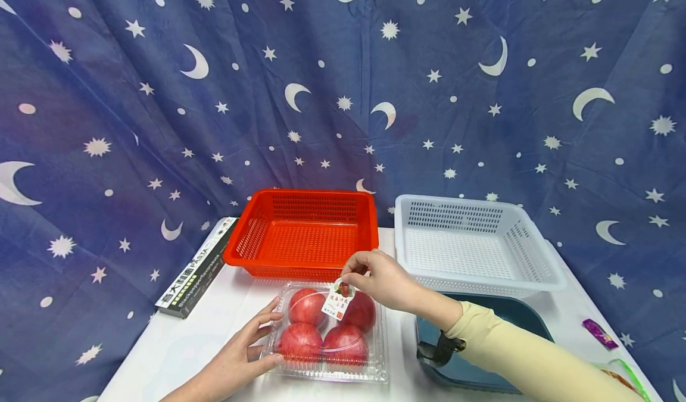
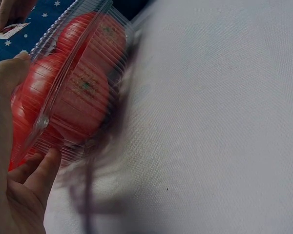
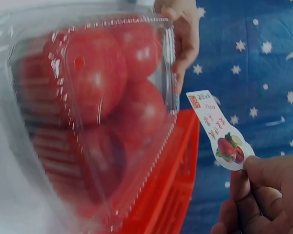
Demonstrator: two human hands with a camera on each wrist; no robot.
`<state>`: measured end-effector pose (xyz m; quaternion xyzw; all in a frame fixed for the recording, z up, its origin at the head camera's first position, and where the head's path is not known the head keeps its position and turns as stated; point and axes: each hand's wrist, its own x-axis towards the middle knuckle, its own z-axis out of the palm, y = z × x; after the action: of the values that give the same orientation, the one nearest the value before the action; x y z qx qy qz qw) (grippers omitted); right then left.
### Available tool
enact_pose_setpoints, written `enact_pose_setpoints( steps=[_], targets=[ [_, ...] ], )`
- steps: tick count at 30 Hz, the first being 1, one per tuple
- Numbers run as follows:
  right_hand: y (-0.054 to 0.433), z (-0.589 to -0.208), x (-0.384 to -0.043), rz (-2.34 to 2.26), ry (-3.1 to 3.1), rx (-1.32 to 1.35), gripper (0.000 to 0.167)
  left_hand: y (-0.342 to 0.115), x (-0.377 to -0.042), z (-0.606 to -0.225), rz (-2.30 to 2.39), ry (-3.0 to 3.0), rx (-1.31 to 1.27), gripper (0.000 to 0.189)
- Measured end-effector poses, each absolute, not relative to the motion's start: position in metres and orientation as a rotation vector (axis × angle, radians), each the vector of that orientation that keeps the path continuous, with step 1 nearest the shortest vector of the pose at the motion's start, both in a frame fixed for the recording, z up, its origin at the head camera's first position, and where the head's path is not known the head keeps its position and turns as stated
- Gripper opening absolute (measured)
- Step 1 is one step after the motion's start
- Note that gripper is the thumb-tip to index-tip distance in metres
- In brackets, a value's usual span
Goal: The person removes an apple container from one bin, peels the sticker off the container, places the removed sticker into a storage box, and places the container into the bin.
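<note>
A clear plastic box (image 1: 377, 373) of red apples (image 1: 300, 341) sits at the table's front middle, its lid closed. At its left side my left hand (image 1: 241, 354) grips the box, the thumb near the front corner and the fingers along the side; the left wrist view shows thumb and fingertips on the plastic. Above the box, my right hand (image 1: 384, 281) pinches a white label (image 1: 335, 302) by its rounded end between thumb and index finger. The label (image 3: 212, 122) carries a fruit picture and red print, and in the right wrist view it hangs apart from the lid.
Behind the box stand a red basket (image 1: 316, 271) and a white basket (image 1: 482, 284). A dark blue bin (image 1: 429, 330) lies under the right forearm. To the left is a pasta box (image 1: 200, 268); a purple packet (image 1: 600, 334) and a partly hidden green-edged bag (image 1: 629, 378) are at right.
</note>
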<state>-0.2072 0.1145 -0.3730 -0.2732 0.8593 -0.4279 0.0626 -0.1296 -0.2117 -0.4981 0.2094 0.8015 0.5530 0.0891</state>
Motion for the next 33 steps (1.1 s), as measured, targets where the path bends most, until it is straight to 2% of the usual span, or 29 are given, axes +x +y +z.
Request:
enact_pose_setpoints(
  steps=[17, 33],
  targets=[
    [0.203, -0.358, -0.218, -1.297, 2.623, -0.687, 0.005, -0.211, -0.131, -0.499, 1.689, 2.335, 0.641, 0.063],
    [0.287, -0.376, -0.208, -1.175, 2.557, -0.58, 0.013, -0.212, -0.133, -0.501, 1.704, 2.337, 0.694, 0.064]
  ],
)
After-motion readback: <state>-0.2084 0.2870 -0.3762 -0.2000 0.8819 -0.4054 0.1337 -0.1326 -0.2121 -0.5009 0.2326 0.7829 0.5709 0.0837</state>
